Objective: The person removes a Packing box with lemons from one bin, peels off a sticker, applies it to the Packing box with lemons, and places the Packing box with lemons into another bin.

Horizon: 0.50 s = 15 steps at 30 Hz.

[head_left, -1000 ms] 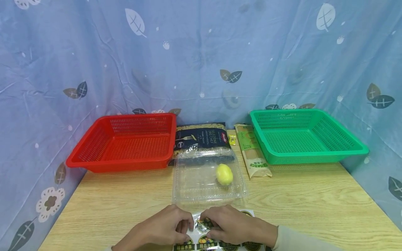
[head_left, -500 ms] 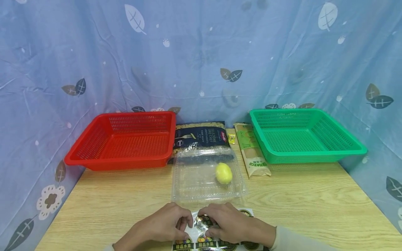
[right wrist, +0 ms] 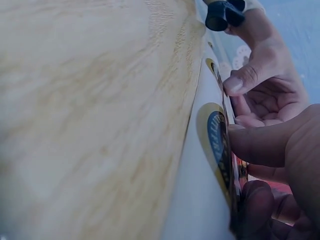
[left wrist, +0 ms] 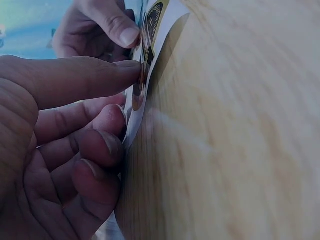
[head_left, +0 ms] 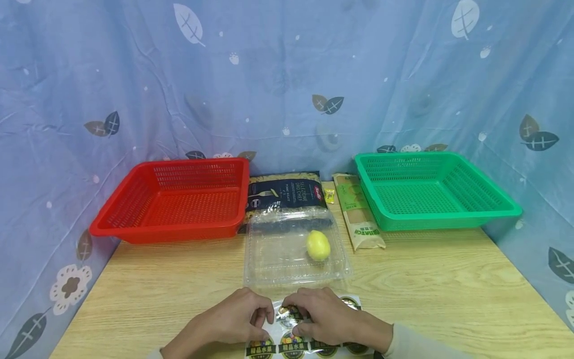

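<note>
The head view is bright, with small glints on the sticker sheet (head_left: 293, 345), while dimmer wrist views blur the wooden tabletop (left wrist: 235, 150).

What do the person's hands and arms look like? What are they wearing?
The left hand and right hand are bare, with short nails. The right sleeve is plain and pale; only a sliver of the left sleeve, also pale, shows. A black, rounded gadget sits near the left hand.

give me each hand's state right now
Left hand: curled, thumb on the glossy white sheet of round black-and-gold stickers; grip cannot be told.
Right hand: curled, thumb on that sheet; grip cannot be told.
</note>
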### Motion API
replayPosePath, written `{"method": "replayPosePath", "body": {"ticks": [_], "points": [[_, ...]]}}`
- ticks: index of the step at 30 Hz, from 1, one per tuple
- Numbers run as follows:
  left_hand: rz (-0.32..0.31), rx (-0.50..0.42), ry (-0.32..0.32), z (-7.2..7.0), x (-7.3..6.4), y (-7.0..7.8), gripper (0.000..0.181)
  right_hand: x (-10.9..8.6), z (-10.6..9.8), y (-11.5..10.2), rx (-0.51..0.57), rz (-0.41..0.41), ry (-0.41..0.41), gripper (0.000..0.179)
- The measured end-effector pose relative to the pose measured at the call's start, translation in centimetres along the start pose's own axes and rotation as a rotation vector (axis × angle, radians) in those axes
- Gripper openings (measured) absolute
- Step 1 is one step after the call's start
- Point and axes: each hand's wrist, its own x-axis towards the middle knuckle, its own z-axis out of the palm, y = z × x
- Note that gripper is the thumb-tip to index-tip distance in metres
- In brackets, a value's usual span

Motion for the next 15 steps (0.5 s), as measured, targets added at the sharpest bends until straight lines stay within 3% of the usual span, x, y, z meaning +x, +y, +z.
{"method": "replayPosePath", "body": {"ticks": [15], "points": [[-0.024,-0.002,-0.009,0.07,-0.02,0.02,0.018,0.15,-0.03,-0.17,0.083,0.085,0.009,0.044]]}}
